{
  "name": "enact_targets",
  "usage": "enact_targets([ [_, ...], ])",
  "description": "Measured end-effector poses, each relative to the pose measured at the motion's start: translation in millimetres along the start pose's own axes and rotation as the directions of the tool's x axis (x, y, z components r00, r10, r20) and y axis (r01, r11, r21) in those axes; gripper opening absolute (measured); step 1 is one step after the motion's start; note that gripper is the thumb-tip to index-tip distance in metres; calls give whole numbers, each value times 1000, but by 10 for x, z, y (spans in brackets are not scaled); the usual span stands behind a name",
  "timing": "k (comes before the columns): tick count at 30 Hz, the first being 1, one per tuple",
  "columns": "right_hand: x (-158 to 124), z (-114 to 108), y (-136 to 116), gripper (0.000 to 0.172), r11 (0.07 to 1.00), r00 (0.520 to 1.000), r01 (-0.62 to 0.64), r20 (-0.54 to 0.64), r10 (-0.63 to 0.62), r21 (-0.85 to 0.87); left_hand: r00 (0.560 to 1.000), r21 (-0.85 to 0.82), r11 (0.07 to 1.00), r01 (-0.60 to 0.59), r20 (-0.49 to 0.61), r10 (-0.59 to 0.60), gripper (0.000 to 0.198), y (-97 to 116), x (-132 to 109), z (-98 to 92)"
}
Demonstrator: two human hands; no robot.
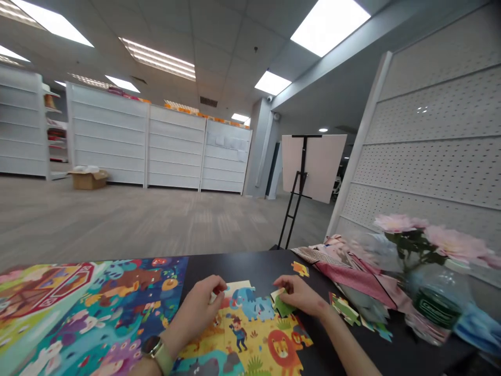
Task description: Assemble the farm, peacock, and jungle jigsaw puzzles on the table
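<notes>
My left hand (198, 308) pinches the end of a cream jigsaw piece (237, 288) at the top edge of a partly assembled jungle-animal jigsaw puzzle (245, 334). The puzzle shows a blue elephant, a lion and a small explorer. My right hand (297, 295) grips a green jigsaw piece (284, 306) just right of the elephant. A smartwatch (155, 354) sits on my left wrist. Loose pieces lie on the black table (258, 270), including an orange one (300, 268) and a green one (344, 309).
A colourful printed puzzle picture (90, 313) lies left of the puzzle. To the right stand a water bottle (436, 303), pink flowers (430, 235) and crumpled pink fabric (348, 269). Beyond the table are an easel (299, 188), white shelving (174, 149) and a cardboard box (89, 180).
</notes>
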State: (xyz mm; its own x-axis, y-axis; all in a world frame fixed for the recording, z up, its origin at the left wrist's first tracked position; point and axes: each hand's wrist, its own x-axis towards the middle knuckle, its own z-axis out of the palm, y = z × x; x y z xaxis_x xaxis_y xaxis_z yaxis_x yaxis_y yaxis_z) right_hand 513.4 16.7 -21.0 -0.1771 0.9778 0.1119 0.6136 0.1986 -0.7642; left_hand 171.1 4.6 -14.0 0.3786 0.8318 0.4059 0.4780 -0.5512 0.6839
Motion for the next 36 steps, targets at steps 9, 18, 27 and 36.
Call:
enact_targets([
  [9,178,2,173,34,999,985,17,-172,-22,-32,987,106,993,-42,158,25,15,49,-49,38],
  [18,360,174,221,20,965,966,46,-234,-108,-259,974,125,989,-77,223,47,17,27,-75,75],
  [27,191,-457,464,31,889,840,-242,-543,-10,-390,966,114,990,-86,252,55,19,3,-49,82],
  [36,-645,-261,314,38,735,801,-423,-597,31,-530,961,115,986,-118,264,85,18,-47,-64,86],
])
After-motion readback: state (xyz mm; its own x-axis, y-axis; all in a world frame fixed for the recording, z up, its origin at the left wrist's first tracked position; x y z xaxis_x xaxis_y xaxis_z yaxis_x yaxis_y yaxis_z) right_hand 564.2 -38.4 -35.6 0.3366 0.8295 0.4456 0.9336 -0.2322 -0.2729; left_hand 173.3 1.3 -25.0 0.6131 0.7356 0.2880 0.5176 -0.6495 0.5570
